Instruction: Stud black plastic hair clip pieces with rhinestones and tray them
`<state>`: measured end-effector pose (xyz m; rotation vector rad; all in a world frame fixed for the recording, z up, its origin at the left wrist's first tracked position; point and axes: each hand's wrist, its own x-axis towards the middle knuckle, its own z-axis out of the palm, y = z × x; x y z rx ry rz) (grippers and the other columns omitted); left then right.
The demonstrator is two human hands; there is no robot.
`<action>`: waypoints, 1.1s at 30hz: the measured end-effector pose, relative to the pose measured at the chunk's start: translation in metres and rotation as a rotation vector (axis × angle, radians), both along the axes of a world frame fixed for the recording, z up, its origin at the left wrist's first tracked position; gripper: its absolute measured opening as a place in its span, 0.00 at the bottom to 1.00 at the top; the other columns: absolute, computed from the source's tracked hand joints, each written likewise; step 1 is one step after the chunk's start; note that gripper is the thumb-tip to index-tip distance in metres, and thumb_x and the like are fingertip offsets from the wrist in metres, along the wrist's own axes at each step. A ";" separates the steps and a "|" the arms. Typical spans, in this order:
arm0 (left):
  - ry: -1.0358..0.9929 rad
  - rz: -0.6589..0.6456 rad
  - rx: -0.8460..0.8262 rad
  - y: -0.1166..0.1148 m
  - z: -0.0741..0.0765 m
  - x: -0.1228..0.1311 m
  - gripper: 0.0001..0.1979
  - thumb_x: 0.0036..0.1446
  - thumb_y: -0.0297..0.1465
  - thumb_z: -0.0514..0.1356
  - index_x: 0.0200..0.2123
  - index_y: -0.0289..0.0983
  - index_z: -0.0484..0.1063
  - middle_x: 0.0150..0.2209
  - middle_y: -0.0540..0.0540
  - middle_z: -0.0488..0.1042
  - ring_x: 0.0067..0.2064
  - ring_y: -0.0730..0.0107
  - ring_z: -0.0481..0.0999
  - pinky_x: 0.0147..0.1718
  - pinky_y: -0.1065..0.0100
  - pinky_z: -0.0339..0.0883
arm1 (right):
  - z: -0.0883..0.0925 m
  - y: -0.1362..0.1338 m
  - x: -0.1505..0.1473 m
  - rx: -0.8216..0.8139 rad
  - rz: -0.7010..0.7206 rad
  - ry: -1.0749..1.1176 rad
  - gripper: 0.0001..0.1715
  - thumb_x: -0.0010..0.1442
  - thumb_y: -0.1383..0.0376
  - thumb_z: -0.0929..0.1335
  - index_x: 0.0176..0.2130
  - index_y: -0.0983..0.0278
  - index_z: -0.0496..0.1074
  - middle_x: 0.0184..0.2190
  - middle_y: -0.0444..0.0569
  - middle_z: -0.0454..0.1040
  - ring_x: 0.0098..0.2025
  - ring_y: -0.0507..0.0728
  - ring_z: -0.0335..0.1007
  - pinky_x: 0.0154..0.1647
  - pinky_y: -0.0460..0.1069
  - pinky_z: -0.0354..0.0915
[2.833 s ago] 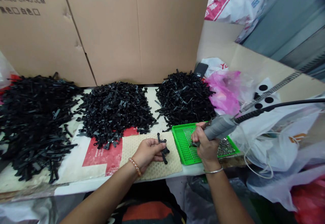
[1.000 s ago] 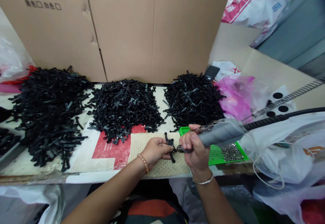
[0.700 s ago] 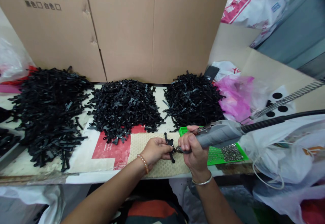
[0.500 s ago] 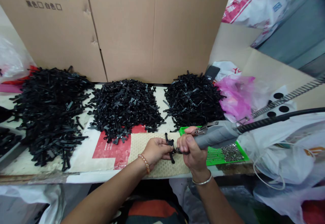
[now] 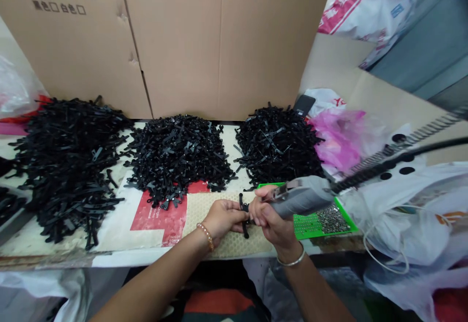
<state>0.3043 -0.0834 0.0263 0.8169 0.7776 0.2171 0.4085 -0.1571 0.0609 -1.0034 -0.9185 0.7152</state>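
Between its thumb and fingers, my left hand (image 5: 225, 219) pinches a small black plastic part (image 5: 245, 229) that stands out above and below the fingertips. My right hand (image 5: 272, 219) is wrapped round the front of a grey electric screwdriver (image 5: 305, 195), which lies tilted with its tip end pointing left at the part. The tip itself is hidden by the fingers and the part. Both hands meet over a cream textured mat (image 5: 223, 249). Behind the right hand is a green screw tray (image 5: 310, 229) with many small metal screws (image 5: 333, 218) at its right side.
Heaps of black parts lie at the left (image 5: 69, 156), in the middle (image 5: 183, 154) and at the right (image 5: 280, 142). A tall cardboard box (image 5: 219, 44) stands behind them. A coiled spring (image 5: 413, 139) and a cable (image 5: 398, 161) run right from the screwdriver. Plastic bags (image 5: 409, 215) crowd the right side.
The screwdriver and my right hand have shifted slightly left, closer against the black part. The part now stands more upright in my left hand.
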 end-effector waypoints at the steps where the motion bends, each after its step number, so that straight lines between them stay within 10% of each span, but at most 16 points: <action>1: -0.004 0.005 -0.009 0.000 0.001 -0.001 0.15 0.34 0.31 0.71 0.26 0.29 0.73 0.25 0.44 0.76 0.26 0.70 0.75 0.27 0.70 0.71 | 0.006 -0.001 0.004 0.039 -0.027 0.012 0.12 0.58 0.58 0.69 0.41 0.60 0.68 0.13 0.34 0.54 0.14 0.49 0.51 0.18 0.45 0.57; 8: -0.010 -0.017 -0.030 0.003 0.005 -0.005 0.15 0.35 0.26 0.71 0.31 0.30 0.76 0.31 0.41 0.78 0.32 0.68 0.77 0.30 0.71 0.72 | 0.019 -0.006 0.065 0.077 -0.578 0.084 0.14 0.51 0.60 0.72 0.36 0.63 0.69 0.14 0.34 0.56 0.15 0.47 0.52 0.18 0.43 0.55; 33: 0.031 0.009 -0.026 0.000 0.007 -0.004 0.10 0.41 0.20 0.66 0.31 0.30 0.76 0.30 0.43 0.77 0.31 0.70 0.76 0.31 0.71 0.72 | -0.018 -0.025 0.066 -0.014 -0.492 0.047 0.09 0.55 0.62 0.72 0.37 0.60 0.71 0.16 0.37 0.60 0.17 0.51 0.54 0.18 0.48 0.53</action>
